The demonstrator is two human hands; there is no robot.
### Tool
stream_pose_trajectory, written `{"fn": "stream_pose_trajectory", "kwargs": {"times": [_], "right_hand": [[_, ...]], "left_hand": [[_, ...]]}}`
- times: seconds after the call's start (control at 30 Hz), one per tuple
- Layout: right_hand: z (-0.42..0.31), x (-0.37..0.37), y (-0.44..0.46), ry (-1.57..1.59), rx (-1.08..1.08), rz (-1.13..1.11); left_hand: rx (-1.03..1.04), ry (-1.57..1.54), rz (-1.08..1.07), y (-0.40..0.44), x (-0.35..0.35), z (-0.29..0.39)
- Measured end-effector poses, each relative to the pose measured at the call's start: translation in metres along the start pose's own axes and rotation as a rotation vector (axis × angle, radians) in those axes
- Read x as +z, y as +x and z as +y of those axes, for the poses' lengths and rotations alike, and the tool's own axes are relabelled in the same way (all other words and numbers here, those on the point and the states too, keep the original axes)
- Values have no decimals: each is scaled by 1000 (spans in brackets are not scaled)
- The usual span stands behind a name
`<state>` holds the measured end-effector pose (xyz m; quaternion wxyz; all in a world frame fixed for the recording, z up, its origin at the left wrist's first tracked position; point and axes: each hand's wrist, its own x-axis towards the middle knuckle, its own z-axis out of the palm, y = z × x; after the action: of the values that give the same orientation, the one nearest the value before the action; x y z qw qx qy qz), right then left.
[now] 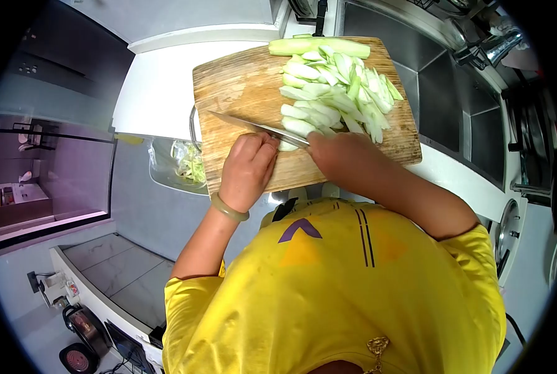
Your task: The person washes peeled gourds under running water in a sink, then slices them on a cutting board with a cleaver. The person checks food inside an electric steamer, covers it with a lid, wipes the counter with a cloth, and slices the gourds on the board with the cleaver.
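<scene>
My right hand (pixel 339 154) is closed around the handle of a kitchen knife (pixel 241 122), whose blade points left across the wooden cutting board (pixel 228 87). Just on the near side of the blade, my left hand (pixel 248 163) has its fingers curled against a pale green vegetable piece (pixel 287 146), mostly hidden by the hand and knife. Beyond the knife lies a heap of pale green vegetable slices (pixel 334 87), cut long and slanted. A longer peeled, uncut length of the vegetable (pixel 319 47) rests along the board's far edge.
A metal sink (pixel 440 93) with a faucet (pixel 501 48) lies to the right. Left of the board is white counter (pixel 157 93), and below it hangs a clear bin (pixel 172 168) holding peelings. A rice cooker (pixel 86 327) stands at the lower left.
</scene>
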<state>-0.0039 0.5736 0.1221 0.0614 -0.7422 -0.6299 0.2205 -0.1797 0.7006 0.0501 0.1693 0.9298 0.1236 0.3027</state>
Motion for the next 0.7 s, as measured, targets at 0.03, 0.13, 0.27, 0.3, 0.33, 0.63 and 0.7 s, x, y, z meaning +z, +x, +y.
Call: {"fn": "stream_pose_trajectory", "kwargs": {"times": [0.03, 0.13, 0.27, 0.3, 0.33, 0.63, 0.7], "right_hand": [[2, 6, 4, -3, -26, 7], [2, -3, 5, -18, -44, -8], [-4, -7, -1, -46, -74, 3], [-3, 1, 2, -46, -76, 3], [1, 14, 7, -17, -127, 45], [-5, 7, 9, 8, -142, 13], [-1, 23, 15, -31, -179, 51]], "left_hand": [[12, 21, -13, -2, -2, 0], [-10, 49, -17, -8, -5, 1], [-14, 25, 10, -10, -5, 0], [-16, 27, 10, -12, -6, 0], [-25, 22, -6, -15, -6, 0], [-100, -1, 20, -26, -5, -3], [-76, 2, 34, -23, -7, -4]]}}
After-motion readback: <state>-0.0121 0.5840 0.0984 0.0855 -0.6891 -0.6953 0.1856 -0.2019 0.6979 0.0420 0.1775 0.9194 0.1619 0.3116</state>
